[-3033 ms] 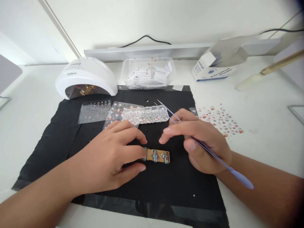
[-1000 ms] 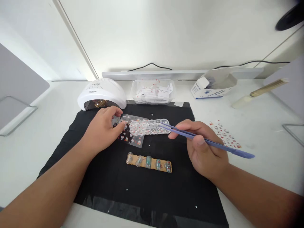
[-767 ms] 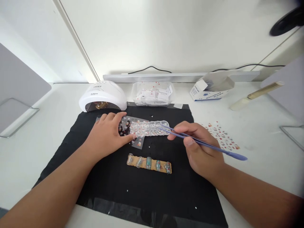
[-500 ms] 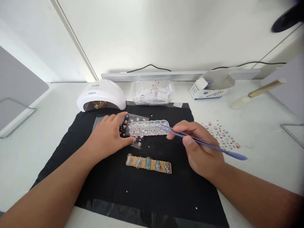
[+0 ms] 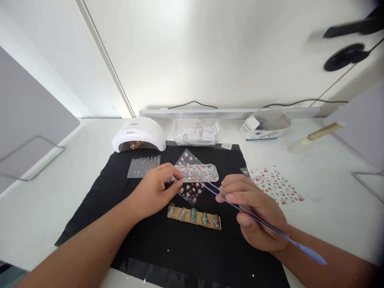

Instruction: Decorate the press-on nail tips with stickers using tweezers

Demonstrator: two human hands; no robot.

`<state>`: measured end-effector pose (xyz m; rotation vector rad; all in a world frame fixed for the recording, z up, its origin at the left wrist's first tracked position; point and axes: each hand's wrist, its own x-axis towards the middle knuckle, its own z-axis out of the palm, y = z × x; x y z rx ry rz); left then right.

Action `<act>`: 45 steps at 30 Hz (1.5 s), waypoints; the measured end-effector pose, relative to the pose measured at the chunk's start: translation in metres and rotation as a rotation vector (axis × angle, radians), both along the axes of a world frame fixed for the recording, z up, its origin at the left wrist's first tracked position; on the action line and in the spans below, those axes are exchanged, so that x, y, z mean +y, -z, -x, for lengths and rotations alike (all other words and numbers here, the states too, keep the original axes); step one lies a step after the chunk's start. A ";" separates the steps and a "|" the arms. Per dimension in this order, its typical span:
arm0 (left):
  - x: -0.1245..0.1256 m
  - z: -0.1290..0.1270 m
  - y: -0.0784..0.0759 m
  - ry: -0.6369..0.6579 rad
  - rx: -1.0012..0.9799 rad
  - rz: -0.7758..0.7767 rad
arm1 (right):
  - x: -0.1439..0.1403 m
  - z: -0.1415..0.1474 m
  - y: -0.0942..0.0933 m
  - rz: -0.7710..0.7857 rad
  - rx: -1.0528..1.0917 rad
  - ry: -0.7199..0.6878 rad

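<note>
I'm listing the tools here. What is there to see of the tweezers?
The tweezers are slim and lavender-blue, with two long, thin arms joining at a broader, flattened end; metal or plastic, I can't tell. They are held slanting in the right hand, broad end toward the person. The pointed tips stand slightly apart by the near edge of the clear case; contact is unclear.
</note>
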<state>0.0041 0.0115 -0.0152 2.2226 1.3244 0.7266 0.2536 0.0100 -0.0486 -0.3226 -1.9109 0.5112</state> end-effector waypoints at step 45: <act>0.025 0.031 -0.007 -0.572 0.872 0.218 | 0.006 0.006 0.016 0.418 0.195 0.389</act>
